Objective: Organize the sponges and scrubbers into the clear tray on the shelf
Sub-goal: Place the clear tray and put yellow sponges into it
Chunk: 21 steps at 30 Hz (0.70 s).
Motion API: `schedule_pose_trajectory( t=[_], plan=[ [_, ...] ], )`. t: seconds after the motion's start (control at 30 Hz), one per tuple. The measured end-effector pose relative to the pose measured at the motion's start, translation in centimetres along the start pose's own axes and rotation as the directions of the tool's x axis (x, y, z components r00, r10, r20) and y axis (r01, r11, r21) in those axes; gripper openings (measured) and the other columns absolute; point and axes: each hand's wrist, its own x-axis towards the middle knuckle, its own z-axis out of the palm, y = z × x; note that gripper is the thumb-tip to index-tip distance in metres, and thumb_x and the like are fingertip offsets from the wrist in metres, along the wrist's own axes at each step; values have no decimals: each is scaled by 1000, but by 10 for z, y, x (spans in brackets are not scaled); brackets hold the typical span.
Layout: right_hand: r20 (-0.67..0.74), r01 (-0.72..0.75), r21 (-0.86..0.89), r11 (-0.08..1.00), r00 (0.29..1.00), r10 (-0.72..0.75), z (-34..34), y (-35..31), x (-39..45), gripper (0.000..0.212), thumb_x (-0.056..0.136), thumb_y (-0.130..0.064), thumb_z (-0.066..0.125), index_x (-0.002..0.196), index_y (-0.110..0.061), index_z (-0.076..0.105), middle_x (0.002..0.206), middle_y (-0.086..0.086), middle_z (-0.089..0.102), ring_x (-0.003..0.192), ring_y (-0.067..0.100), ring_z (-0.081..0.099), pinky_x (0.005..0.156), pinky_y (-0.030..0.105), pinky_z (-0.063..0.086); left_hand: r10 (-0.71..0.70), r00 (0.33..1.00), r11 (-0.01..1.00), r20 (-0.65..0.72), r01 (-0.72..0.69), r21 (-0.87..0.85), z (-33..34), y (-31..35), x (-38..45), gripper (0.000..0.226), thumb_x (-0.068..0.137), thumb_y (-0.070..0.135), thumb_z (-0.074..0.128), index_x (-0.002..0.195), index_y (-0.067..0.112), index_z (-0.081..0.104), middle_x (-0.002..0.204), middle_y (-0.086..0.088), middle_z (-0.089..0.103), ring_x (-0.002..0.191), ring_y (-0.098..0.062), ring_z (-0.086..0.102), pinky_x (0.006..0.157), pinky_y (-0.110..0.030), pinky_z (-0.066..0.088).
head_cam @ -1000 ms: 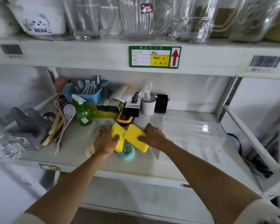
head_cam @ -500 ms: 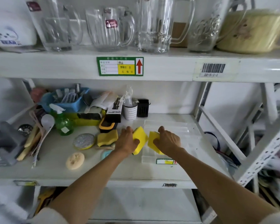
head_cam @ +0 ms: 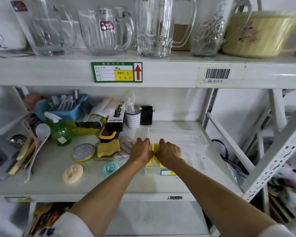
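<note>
Both hands press yellow foam sponges into the near-left end of the clear plastic tray [head_cam: 178, 134] at the right of the shelf: left hand [head_cam: 141, 152] curled over one sponge [head_cam: 151, 147], right hand [head_cam: 169, 153] over the other [head_cam: 155, 147]. Next, I judge, let go and fetch the yellow sponge [head_cam: 108, 148], glittery round scrubber [head_cam: 82, 152], teal scrubber [head_cam: 110, 167] and beige round sponge [head_cam: 73, 173] lying left; nothing blocks them.

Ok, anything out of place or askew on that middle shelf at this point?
Nothing spilled or damaged. Four cleaning pieces lie loose outside the clear tray: a yellow sponge, a silver scrubber, a teal scrubber and a beige round pad. Left hand and right hand press two yellow sponges into the tray.
</note>
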Motion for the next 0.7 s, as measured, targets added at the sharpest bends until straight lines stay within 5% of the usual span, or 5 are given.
schedule_pose_trajectory(
  t=[0.3,0.57,0.7],
  plan=[
    [116,-18,3,1000,993,17,6,-2,15,37,100,-30,30,119,-11,56,120,14,60,112,34,58,83,35,43,35,985,999,167,-28,-44,14,-17,13,47,81,35,65,120,10,57,122,-16,52,112,-33,55,89,-38,46],
    [229,87,-102,991,972,-61,19,-2,20,30,94,-12,43,118,-12,60,123,12,59,117,34,56,84,36,47,105,957,984,271,-61,-167,15,-20,17,16,78,24,63,76,10,55,102,-25,59,101,-35,55,73,-34,43],
    [238,64,-81,995,970,-43,14,-3,25,28,97,-17,40,116,-14,61,121,10,60,114,32,58,84,35,46,147,941,979,305,-96,-178,17,-24,20,22,80,26,63,86,5,61,102,-24,60,98,-35,58,72,-35,44]
  ],
)
